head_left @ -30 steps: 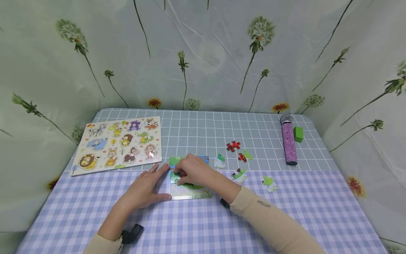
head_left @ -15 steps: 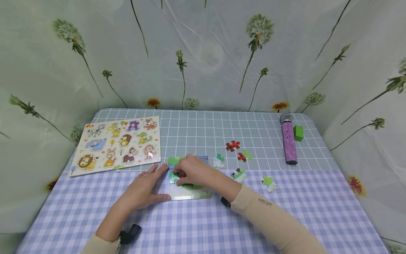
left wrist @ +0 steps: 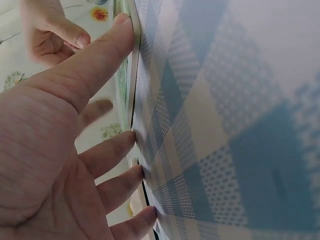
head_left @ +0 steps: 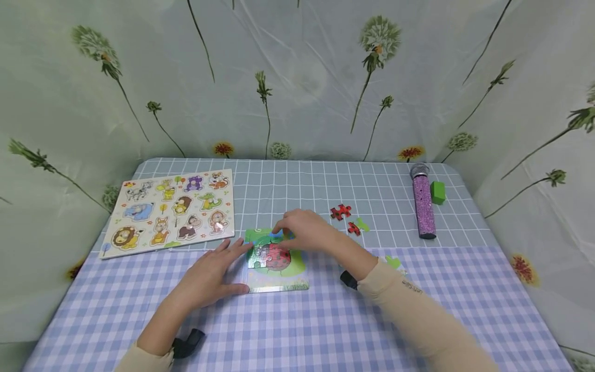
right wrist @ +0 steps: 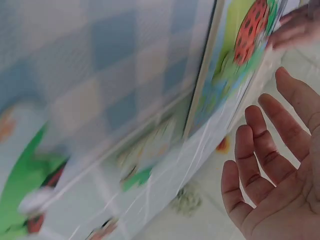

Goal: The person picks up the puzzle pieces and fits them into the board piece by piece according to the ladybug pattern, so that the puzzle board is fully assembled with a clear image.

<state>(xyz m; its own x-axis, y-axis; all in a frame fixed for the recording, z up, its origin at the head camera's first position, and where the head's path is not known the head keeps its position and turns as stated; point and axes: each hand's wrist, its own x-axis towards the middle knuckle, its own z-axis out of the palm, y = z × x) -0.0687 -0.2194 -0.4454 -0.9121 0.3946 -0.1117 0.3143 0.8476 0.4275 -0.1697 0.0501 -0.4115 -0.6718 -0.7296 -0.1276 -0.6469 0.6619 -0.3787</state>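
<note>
A small jigsaw puzzle board [head_left: 279, 283] with a red ladybug picture lies at the middle of the table. Fitted shiny pieces [head_left: 257, 258] show on its left side. My left hand [head_left: 209, 274] rests along the board's left edge, thumb at the lower corner and fingertips near the top; the left wrist view shows these fingers spread and fairly straight. Over the board's upper right is my right hand [head_left: 309, 231]. Its fingers [right wrist: 270, 160] bend loosely with nothing between them in the right wrist view, where the ladybug [right wrist: 250, 32] appears beyond them.
Loose jigsaw pieces lie right of the board, among them a red piece [head_left: 341, 212], a red and green piece [head_left: 355, 228] and a green piece [head_left: 393, 262]. An animal puzzle board [head_left: 172, 214] lies back left. A purple microphone [head_left: 423, 206] and green block [head_left: 437, 192] are back right.
My right hand has lifted off the left middle of the puzzle and shifted up and right, uncovering the ladybug picture. My left hand stays at the board's left edge.
</note>
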